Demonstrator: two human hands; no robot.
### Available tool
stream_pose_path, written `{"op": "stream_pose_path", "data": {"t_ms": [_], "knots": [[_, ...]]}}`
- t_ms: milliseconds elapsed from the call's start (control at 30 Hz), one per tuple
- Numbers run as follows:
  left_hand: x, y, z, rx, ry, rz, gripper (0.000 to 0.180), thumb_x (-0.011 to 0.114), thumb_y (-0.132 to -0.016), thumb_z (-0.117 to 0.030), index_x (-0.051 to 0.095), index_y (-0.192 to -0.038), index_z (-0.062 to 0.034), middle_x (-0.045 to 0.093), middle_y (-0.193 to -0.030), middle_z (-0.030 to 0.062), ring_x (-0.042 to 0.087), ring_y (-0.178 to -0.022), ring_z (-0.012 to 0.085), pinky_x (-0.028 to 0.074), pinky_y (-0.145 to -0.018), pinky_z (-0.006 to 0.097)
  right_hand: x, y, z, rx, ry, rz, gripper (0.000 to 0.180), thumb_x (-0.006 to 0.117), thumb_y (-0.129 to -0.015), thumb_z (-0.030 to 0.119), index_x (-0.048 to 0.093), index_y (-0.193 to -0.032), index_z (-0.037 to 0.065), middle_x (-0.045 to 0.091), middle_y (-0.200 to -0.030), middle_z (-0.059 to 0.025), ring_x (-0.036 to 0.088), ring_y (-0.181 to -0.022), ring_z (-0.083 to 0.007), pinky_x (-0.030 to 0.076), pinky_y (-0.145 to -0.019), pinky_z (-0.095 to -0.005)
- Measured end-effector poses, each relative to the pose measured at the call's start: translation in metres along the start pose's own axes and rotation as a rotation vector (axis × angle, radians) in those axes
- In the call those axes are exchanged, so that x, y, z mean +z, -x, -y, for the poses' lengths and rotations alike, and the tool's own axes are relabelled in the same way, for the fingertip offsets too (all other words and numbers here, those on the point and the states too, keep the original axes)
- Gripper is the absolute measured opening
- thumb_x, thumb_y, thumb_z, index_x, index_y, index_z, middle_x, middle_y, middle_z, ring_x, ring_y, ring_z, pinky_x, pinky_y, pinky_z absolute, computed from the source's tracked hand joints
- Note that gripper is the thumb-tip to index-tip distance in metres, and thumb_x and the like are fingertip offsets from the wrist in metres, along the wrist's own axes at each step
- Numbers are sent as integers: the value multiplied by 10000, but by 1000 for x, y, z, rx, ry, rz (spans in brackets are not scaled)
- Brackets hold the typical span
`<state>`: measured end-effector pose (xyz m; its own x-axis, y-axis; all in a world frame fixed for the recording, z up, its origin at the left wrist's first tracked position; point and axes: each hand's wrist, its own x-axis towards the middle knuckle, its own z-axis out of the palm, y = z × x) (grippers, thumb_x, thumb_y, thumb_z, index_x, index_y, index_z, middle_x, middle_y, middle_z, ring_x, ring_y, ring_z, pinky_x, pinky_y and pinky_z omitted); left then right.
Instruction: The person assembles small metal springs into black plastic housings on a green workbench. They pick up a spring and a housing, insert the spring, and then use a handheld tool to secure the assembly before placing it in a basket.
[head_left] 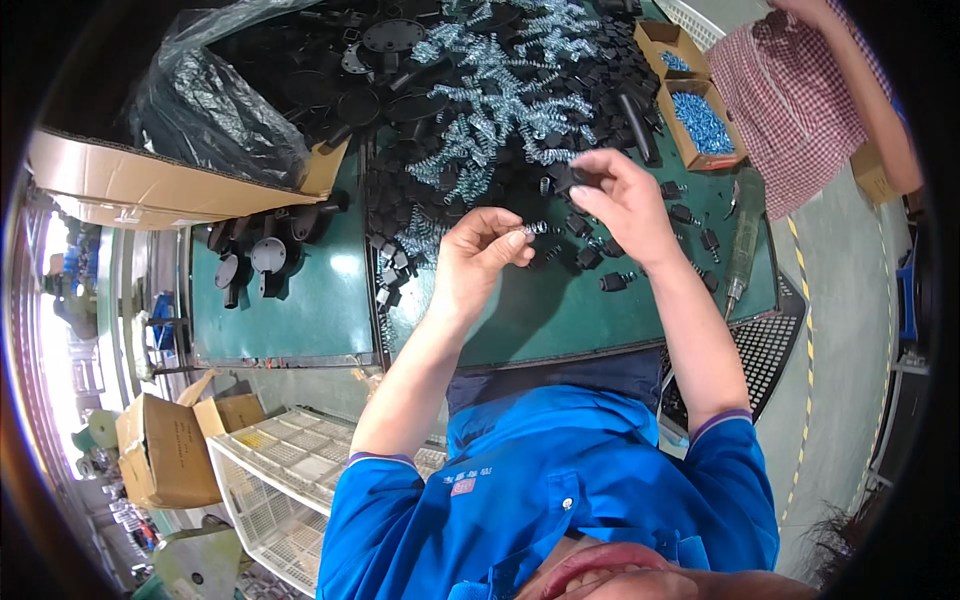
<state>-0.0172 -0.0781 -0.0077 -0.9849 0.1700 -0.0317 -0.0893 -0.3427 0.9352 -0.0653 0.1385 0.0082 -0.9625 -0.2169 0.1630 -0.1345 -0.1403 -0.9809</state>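
Note:
Between the thumb and fingers of my left hand (478, 255) is a small metal coil spring (537, 229), its end pointing right. My right hand (622, 205), a little higher and to the right, pinches a small black plastic block (567, 179). The two pieces are apart. Below my right hand lie several black blocks with springs fitted to them, such as this black block with a spring (613, 282). Beyond both hands spreads a large heap of loose springs (490, 110) among black blocks.
A cardboard box lined with clear plastic (150, 180) stands at the left, black round-plated parts (268, 255) beside it. Small boxes of blue-silver screws (702, 122) sit at the far right. A power screwdriver (745, 235) lies along the right edge. Another person's checked garment (785, 95) is close by.

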Motion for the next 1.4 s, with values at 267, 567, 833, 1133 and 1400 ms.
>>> {"op": "stream_pose_path", "data": {"t_ms": [267,567,833,1133,1400], "knots": [[1,3,5,0,6,40,106,635,-933,-35,611,-1028,4,695,-899,94,673,-758,149,556,-703,278,18,38,-10,76,-249,16,310,682,-898,60,572,-1184,12,620,-1062,-36,592,-955,-99,490,-865,-260],[8,9,12,-139,77,100,134,654,-946,-137,616,-1010,-26,682,-824,91,635,-671,156,519,-630,271,22,53,-3,-127,107,80,253,649,-907,20,561,-1142,-5,665,-1086,-82,648,-999,-147,519,-881,-305],[20,14,0,-323,-397,259,214,721,-900,-204,660,-953,-6,672,-737,56,594,-553,94,467,-492,242,11,104,16,-56,322,70,221,670,-876,24,573,-1075,16,673,-1078,-138,683,-961,-224,538,-844,-333],[23,-78,6,658,-1538,175,247,705,-793,-59,673,-1037,-82,636,-944,90,657,-851,302,548,-711,389,21,111,2,-435,1476,243,247,585,-773,168,649,-1005,111,546,-841,-28,554,-824,-192,474,-645,-301],[22,-50,-12,312,-895,-19,130,718,-868,-61,666,-979,-16,659,-787,46,623,-640,119,500,-585,263,7,57,17,-466,1344,-35,195,691,-797,217,666,-930,78,551,-812,-54,589,-748,-208,483,-590,-355]]}}
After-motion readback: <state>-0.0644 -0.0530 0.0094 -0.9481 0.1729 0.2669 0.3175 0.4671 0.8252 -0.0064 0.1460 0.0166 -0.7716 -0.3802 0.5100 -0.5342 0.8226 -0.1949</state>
